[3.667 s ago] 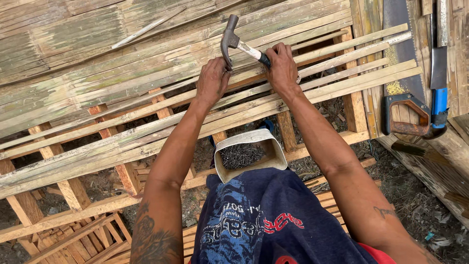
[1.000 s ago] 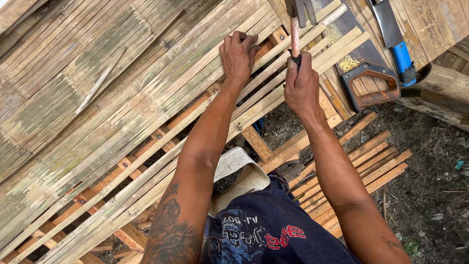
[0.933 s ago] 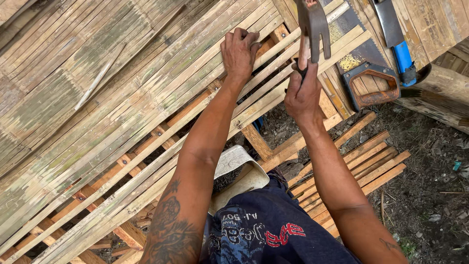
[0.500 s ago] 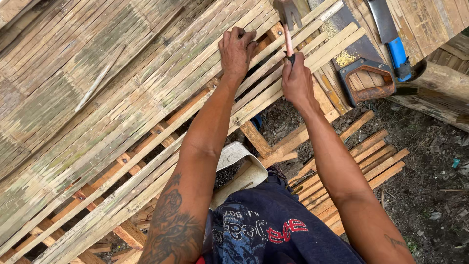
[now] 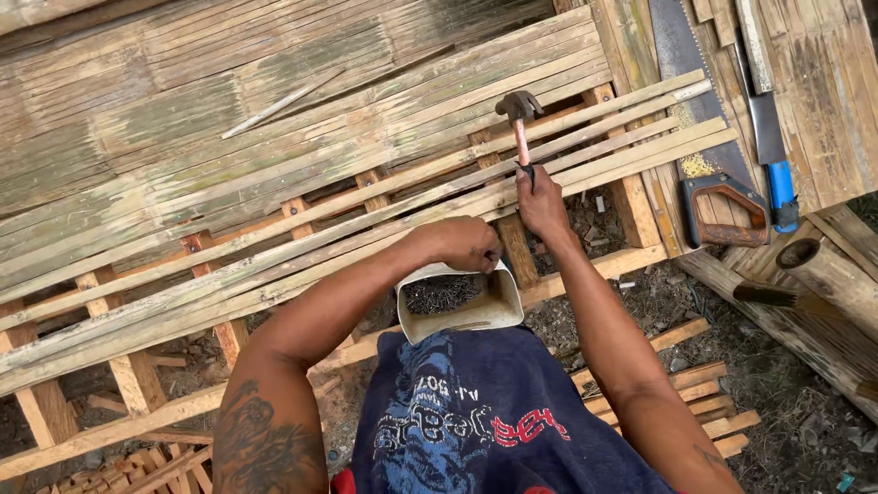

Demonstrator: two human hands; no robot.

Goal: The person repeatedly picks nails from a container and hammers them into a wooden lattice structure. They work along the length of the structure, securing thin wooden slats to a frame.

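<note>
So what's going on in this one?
A person is working over a frame of bamboo slats laid across wooden joists. The right hand grips a hammer, whose head rests by the slats. The left hand is at the rim of a pale container of nails at the waist. A handsaw and a blue-handled blade lie to the right.

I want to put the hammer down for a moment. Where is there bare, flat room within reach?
The finished bamboo decking beyond the hammer is bare apart from one loose stick. The right edge is crowded by the handsaw and blue-handled knife. Nearer, only thin slats over open gaps.
</note>
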